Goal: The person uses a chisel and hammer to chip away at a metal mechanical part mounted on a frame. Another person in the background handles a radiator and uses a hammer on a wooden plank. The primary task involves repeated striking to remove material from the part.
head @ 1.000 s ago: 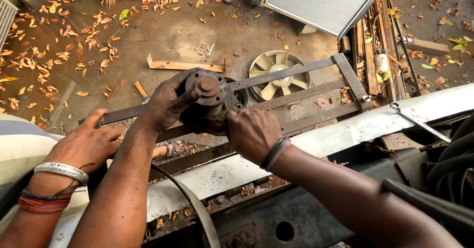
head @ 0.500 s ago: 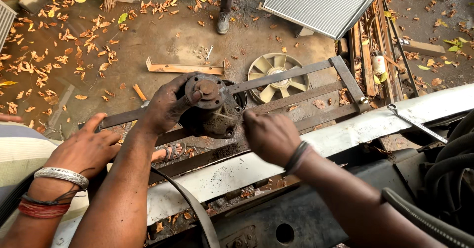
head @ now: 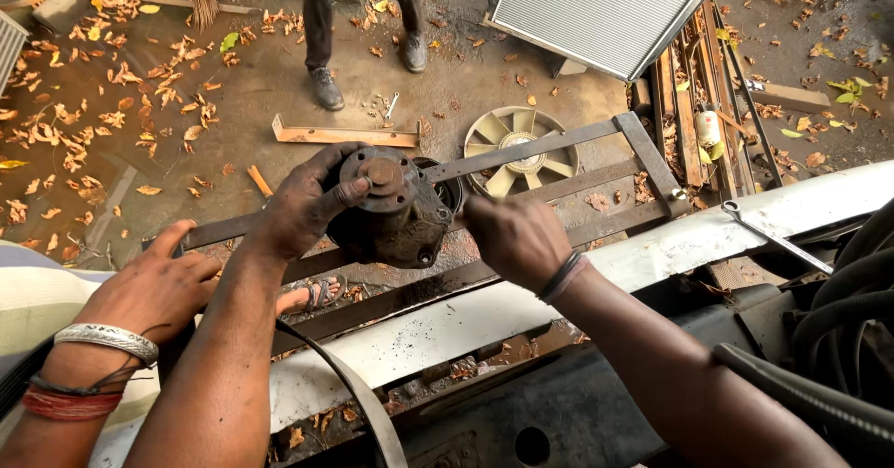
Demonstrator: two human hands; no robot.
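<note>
Both hands are gripping a greasy pump over the metal frame: the left hand is wrapping its near side, thumb pressing on the round flange, while the right hand is clenching at its far side. Another person's hand, wearing a silver bracelet, is resting on the frame's left end. Behind the frame, a plastic fan is lying on the leaf-strewn ground, and a wrench is lying on the white panel's right end.

No packages, labels, signs or screens show anywhere in this yard scene, near or far, left or right.
</note>
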